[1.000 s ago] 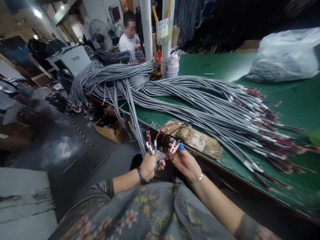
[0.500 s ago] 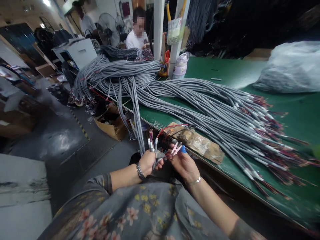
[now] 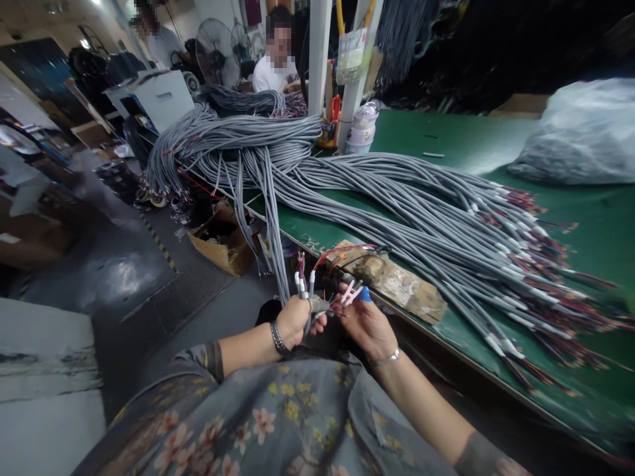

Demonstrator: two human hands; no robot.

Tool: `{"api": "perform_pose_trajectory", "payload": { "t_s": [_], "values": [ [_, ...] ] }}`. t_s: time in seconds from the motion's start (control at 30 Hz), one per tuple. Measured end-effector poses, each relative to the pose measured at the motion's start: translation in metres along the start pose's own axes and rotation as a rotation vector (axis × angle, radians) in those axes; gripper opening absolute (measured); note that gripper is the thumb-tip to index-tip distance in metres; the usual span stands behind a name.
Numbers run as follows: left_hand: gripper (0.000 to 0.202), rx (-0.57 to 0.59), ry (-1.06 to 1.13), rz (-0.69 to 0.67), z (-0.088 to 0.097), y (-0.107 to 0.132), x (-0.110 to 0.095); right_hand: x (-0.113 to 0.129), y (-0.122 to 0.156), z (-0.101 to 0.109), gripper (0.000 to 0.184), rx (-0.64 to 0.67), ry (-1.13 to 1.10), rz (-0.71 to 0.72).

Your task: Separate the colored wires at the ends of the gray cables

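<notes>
My left hand [image 3: 294, 321] is closed around a few grey cables [image 3: 276, 244] that hang down from the bench; their white-sleeved ends with coloured wires stick up above my fist. My right hand [image 3: 366, 324] sits just to the right, fingers pinched on a small pink and blue tool [image 3: 355, 292] close to the cable ends. Both hands are in front of the bench edge, above my lap. A big bundle of grey cables [image 3: 397, 205] lies spread across the green bench top [image 3: 585, 218], stripped red and dark wire ends pointing right.
A worn wooden block [image 3: 397, 281] lies on the bench edge beside my right hand. A filled plastic bag [image 3: 580, 135] sits at the far right. White posts [image 3: 317, 59], a jar [image 3: 364, 125], a cardboard box [image 3: 223, 241] on the floor and a seated person [image 3: 274, 63] are behind.
The view has shifted slightly; both hands keep the same hold on the cables and the tool, with little movement between them.
</notes>
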State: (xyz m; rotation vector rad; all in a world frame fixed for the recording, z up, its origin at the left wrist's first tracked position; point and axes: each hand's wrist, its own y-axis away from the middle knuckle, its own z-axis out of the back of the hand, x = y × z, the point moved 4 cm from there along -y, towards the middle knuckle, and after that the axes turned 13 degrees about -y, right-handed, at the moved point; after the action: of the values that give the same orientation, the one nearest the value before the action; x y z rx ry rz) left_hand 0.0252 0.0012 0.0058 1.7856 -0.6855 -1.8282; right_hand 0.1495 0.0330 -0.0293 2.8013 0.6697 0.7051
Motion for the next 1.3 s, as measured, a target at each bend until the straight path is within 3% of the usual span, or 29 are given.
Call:
{"api": "perform_pose_trajectory", "payload": {
  "t_s": [0.33,1.3],
  "values": [
    [0.027,-0.085,0.005,-0.188,-0.007,0.009,0.002,0.002,0.0,0.002,0.033,-0.005,0.017,0.02],
    [0.038,-0.097,0.033,-0.38,-0.012,0.01,0.003,0.005,-0.004,0.003,0.027,-0.032,0.016,0.126]
  ]
}}
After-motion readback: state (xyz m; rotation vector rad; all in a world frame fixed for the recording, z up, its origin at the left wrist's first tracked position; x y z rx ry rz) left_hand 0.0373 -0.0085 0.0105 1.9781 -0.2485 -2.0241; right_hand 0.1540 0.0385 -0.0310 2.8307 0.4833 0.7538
